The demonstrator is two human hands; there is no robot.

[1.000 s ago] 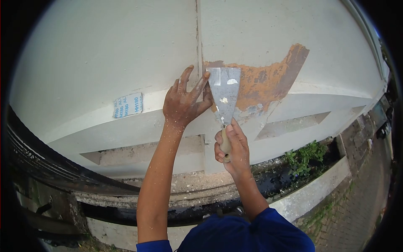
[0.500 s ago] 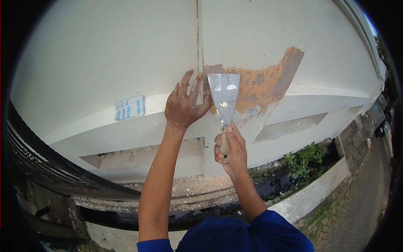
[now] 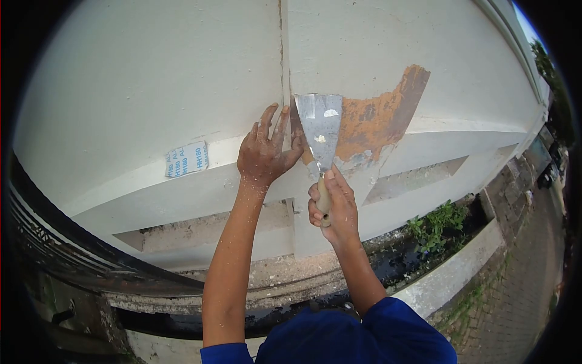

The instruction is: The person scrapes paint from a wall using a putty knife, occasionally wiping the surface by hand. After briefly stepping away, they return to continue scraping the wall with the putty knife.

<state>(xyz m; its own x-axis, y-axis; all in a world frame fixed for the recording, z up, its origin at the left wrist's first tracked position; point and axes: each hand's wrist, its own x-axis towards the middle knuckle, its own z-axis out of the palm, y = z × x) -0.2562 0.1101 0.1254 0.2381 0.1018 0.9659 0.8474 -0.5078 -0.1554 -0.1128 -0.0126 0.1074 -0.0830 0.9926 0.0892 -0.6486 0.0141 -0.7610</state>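
My right hand is wrapped round the pale handle of a paint scraper. Its wide metal blade points up, with white paint flecks on it, and the blade's edge lies at the upper border of a bare patch. That patch shows orange and grey-brown where the white paint is gone from the wall. My left hand rests on the wall just left of the blade, fingers spread, holding nothing. Dust specks the left hand and forearm. The blade covers part of the patch.
A piece of sandpaper with blue print rests on the wall ledge at left. A dark railing curves along the left side. Below the wall runs a drain with dark water, and a green plant grows at its right.
The scraper and my right hand have moved up the wall, bringing the blade to the patch's top edge. My left hand stays almost in place.
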